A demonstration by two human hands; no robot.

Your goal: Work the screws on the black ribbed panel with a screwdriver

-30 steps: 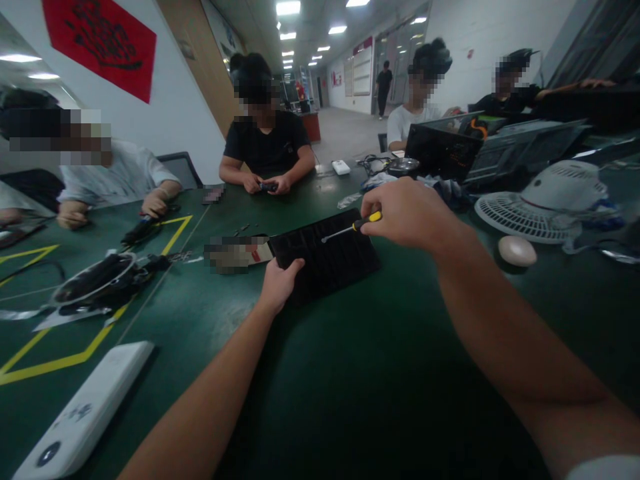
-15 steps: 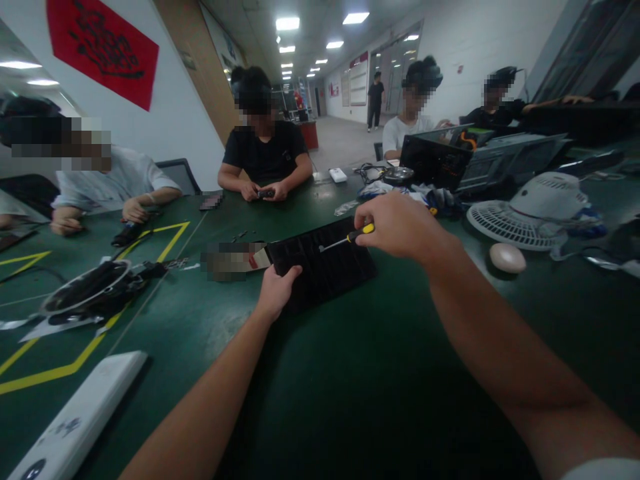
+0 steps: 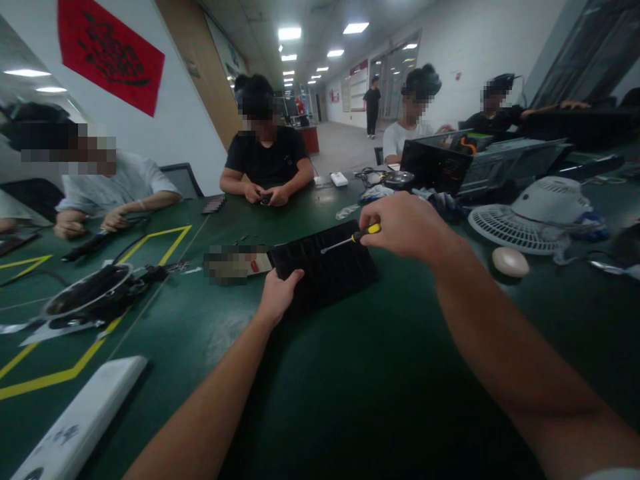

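Observation:
A flat black ribbed panel (image 3: 330, 267) lies on the green table (image 3: 350, 387) in front of me. My left hand (image 3: 278, 293) grips its near left corner, thumb on top. My right hand (image 3: 407, 223) is closed on a small screwdriver (image 3: 350, 239) with a yellow and black handle. Its metal tip points left and rests over the panel's upper middle.
A white fan (image 3: 540, 213) and a pale oval object (image 3: 510, 261) lie at the right. A white remote-like device (image 3: 80, 420) is near left, black parts on a plate (image 3: 90, 293) further left. Several seated people work around the table; open black cases (image 3: 450, 160) stand behind.
The view has shifted slightly; my hands keep their hold on panel and screwdriver. The person at left has moved their hands and the tool they hold.

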